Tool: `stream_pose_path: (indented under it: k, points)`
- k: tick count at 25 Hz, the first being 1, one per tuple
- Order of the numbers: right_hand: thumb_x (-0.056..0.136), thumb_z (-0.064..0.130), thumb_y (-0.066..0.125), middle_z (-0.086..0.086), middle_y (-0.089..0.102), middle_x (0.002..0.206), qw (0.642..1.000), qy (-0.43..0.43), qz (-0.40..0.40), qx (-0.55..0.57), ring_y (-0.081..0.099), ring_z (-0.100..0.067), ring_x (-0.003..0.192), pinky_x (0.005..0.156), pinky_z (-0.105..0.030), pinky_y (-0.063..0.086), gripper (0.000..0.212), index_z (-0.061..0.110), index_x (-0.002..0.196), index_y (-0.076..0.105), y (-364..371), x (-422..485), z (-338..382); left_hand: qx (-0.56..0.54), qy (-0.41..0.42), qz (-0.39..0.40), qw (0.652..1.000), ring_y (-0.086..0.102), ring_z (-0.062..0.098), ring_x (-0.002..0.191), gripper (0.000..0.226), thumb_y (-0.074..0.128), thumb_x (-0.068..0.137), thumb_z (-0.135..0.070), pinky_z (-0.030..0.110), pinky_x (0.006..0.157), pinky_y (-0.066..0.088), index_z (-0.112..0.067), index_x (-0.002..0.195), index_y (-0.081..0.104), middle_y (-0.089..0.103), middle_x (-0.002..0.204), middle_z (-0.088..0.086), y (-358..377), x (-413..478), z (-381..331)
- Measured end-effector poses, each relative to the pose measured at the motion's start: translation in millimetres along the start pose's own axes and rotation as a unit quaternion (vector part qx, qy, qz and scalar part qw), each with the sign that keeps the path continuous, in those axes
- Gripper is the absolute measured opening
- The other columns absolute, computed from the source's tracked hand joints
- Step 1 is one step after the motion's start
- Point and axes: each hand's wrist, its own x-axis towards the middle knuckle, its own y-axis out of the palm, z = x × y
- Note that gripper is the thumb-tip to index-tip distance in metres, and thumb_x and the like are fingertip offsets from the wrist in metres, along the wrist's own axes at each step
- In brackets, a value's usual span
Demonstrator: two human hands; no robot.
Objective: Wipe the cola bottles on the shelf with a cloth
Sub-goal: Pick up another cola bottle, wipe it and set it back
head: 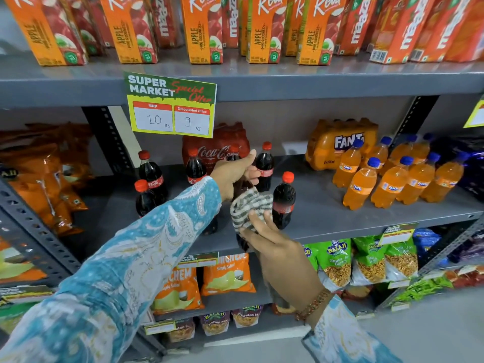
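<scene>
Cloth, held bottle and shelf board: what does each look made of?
The striped grey-and-white cloth looks like soft woven fabric, crumpled under the right hand. The dark cola bottle gripped by the left hand appears to be glossy clear plastic. The grey shelf board seems painted metal, matte.

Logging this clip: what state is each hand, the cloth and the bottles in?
Left hand: gripping a cola bottle's top.
Right hand: pressing the cloth on it.
Cloth: bunched against the held bottle.
Held bottle: lifted, mostly hidden.
Other cola bottles: upright, capped.
Orange soda bottles: upright, capped.
</scene>
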Motion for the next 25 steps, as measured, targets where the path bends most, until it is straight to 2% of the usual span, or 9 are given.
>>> stream_pose_path:
  k: [2, 3, 5, 7, 12, 16, 21, 23, 25]
  points:
    - [0.081, -0.006, 0.062, -0.01, 0.055, 0.134, 0.995, 0.061, -0.018, 0.071, 0.056, -0.031, 0.12, 0.08, -0.036, 0.058, 0.041, 0.011, 0.119, 0.065, -8, -1, 1, -0.008, 0.013, -0.002, 1.0, 0.067, 0.017, 0.058, 0.037, 0.072, 0.078, -0.039, 0.029, 0.057, 0.058, -0.003, 0.076, 0.063, 0.067, 0.05, 0.002, 0, -1, 1]
    - [0.088, 0.007, 0.063, -0.01, 0.054, 0.136, 0.99, 0.095, -0.034, 0.095, 0.053, -0.026, 0.124, 0.091, -0.031, 0.053, 0.036, 0.012, 0.124, 0.062, -10, 3, 2, -0.019, 0.017, 0.006, 1.0, 0.066, 0.016, 0.052, 0.035, 0.072, 0.079, -0.037, 0.027, 0.052, 0.057, -0.003, 0.074, 0.062, 0.066, 0.047, 0.002, 2, -3, 2]
    - [0.097, 0.042, 0.047, -0.007, 0.05, 0.141, 0.981, 0.152, -0.025, 0.116, 0.044, -0.021, 0.133, 0.105, -0.028, 0.039, 0.044, 0.016, 0.132, 0.055, -7, 15, 6, -0.033, 0.025, 0.019, 0.999, 0.065, 0.013, 0.044, 0.034, 0.071, 0.08, -0.034, 0.022, 0.043, 0.053, -0.002, 0.073, 0.061, 0.067, 0.048, 0.003, 7, -6, 5]
    - [0.097, 0.054, 0.036, -0.006, 0.049, 0.14, 0.973, 0.189, -0.022, 0.13, 0.039, -0.02, 0.131, 0.108, -0.034, 0.032, 0.053, 0.019, 0.134, 0.052, 0, 23, 3, -0.043, 0.026, 0.021, 0.999, 0.064, 0.012, 0.045, 0.034, 0.072, 0.08, -0.033, 0.021, 0.045, 0.054, -0.002, 0.072, 0.061, 0.069, 0.055, 0.006, 11, -9, 6]
    - [0.094, 0.042, 0.044, -0.017, 0.033, 0.15, 0.977, 0.186, -0.077, 0.066, 0.031, -0.031, 0.139, 0.103, -0.041, 0.041, 0.053, 0.013, 0.139, 0.045, 18, 31, -5, -0.059, 0.025, 0.031, 0.997, 0.06, 0.018, 0.057, 0.034, 0.071, 0.08, -0.034, 0.025, 0.058, 0.056, -0.003, 0.073, 0.058, 0.064, 0.069, 0.009, 22, -15, -3]
    - [0.095, 0.022, 0.047, -0.02, 0.043, 0.144, 0.985, 0.139, -0.096, -0.034, 0.04, -0.039, 0.133, 0.087, -0.042, 0.053, 0.041, 0.007, 0.132, 0.053, 20, 28, -5, -0.025, 0.033, 0.011, 0.999, 0.064, 0.019, 0.065, 0.038, 0.07, 0.081, -0.038, 0.03, 0.074, 0.057, -0.001, 0.079, 0.063, 0.068, 0.072, 0.007, 25, -15, -7]
    - [0.095, 0.005, 0.043, -0.025, 0.033, 0.148, 0.988, 0.092, -0.033, -0.121, 0.027, -0.045, 0.139, 0.101, -0.051, 0.045, 0.043, 0.004, 0.138, 0.044, 25, 14, -7, -0.032, 0.018, 0.028, 0.999, 0.071, 0.026, 0.088, 0.04, 0.074, 0.075, -0.043, 0.042, 0.087, 0.056, -0.004, 0.078, 0.062, 0.069, 0.072, 0.007, 28, -8, -7]
    - [0.095, 0.006, 0.045, -0.023, 0.032, 0.149, 0.992, 0.086, -0.022, -0.092, 0.025, -0.043, 0.14, 0.102, -0.047, 0.044, 0.044, 0.009, 0.139, 0.043, 25, 3, -7, -0.014, 0.014, 0.044, 0.999, 0.069, 0.023, 0.091, 0.039, 0.072, 0.075, -0.046, 0.04, 0.089, 0.054, -0.009, 0.074, 0.059, 0.063, 0.068, 0.003, 29, -7, -9]
    - [0.092, 0.009, 0.051, -0.015, 0.038, 0.147, 0.993, 0.102, -0.05, -0.024, 0.041, -0.039, 0.133, 0.087, -0.034, 0.048, 0.042, 0.014, 0.134, 0.047, 21, -13, -3, -0.016, 0.018, 0.055, 0.998, 0.064, 0.02, 0.082, 0.038, 0.071, 0.076, -0.046, 0.032, 0.086, 0.053, -0.013, 0.071, 0.055, 0.057, 0.065, 0.0, 28, -6, -10]
